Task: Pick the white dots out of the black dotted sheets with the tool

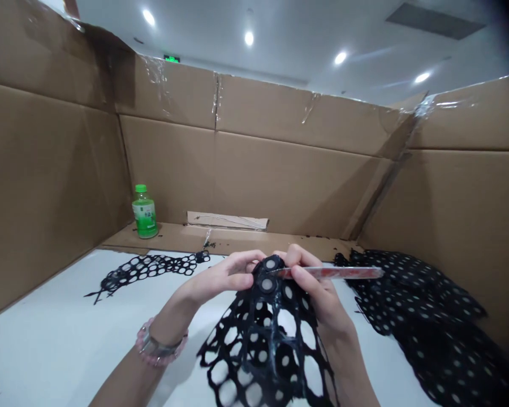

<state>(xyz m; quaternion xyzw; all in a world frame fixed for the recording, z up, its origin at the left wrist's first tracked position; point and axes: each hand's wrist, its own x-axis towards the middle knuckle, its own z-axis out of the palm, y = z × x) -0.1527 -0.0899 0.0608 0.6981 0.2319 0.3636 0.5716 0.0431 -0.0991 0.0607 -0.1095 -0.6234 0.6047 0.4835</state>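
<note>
In the head view, a black sheet full of round holes (275,333) hangs from my hands over the white table. Some of its circles are open, while others near the top hold pale discs. My left hand (233,277) pinches the sheet's upper edge between thumb and fingers. My right hand (311,282) grips a slim red tool with a narrow tip (339,273), whose exact kind I cannot make out. The tip touches the sheet beside a filled circle. Some right-hand fingers are hidden behind the sheet.
A strip of black holed sheet (152,267) lies at the left. Several black sheets with pale dots (424,305) are piled at the right. A green bottle (145,217) stands in the back left corner. Cardboard walls (280,169) enclose the white tabletop (46,345).
</note>
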